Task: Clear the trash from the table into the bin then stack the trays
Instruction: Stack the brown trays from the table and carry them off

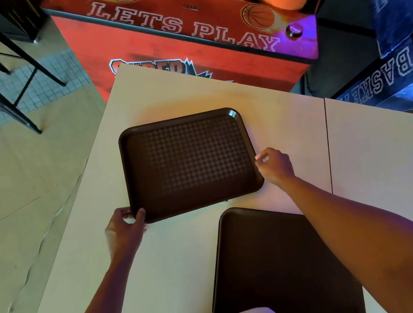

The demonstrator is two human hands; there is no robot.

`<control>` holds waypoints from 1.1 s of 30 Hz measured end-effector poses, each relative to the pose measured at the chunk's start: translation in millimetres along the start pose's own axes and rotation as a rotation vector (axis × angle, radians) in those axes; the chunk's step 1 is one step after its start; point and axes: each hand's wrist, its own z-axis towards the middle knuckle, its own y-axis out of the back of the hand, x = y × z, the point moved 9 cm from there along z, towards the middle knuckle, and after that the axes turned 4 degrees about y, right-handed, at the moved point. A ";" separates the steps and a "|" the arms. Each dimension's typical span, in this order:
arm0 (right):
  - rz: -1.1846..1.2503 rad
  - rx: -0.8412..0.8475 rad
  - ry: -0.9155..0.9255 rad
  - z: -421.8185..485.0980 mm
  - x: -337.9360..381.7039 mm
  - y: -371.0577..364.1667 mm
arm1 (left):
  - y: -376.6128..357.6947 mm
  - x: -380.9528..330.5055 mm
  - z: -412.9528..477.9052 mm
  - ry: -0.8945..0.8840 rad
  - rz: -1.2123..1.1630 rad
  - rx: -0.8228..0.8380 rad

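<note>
Apparently the trash step is finished: no litter shows on the table [177,264], and only the stacking is left. Two brown trays lie apart. The left hand [125,231] grips the far tray [190,163] at its near-left corner, thumb over the rim. The right hand [276,164] is curled at that tray's right edge, seemingly pinching it. The near tray [278,264] sits just below the right forearm, waiting.

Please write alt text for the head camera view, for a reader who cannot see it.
A person's left hand grips the near left corner of a brown tray and the right hand holds its right edge, over a pale table. A second brown tray lies nearer the person. Behind the table stands a red basketball arcade machine.
</note>
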 end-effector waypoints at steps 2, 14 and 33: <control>-0.006 -0.005 0.006 3.9 1.4 0.7 | 7.5 -16.2 7.0 -0.067 0.128 -0.068; -0.116 0.180 -0.039 5.7 -9.7 -29.6 | 2.9 -79.5 63.1 -0.062 0.301 -0.030; -0.003 0.068 -0.079 -38.8 -49.3 23.5 | -0.2 -97.8 6.3 -0.125 0.343 -0.053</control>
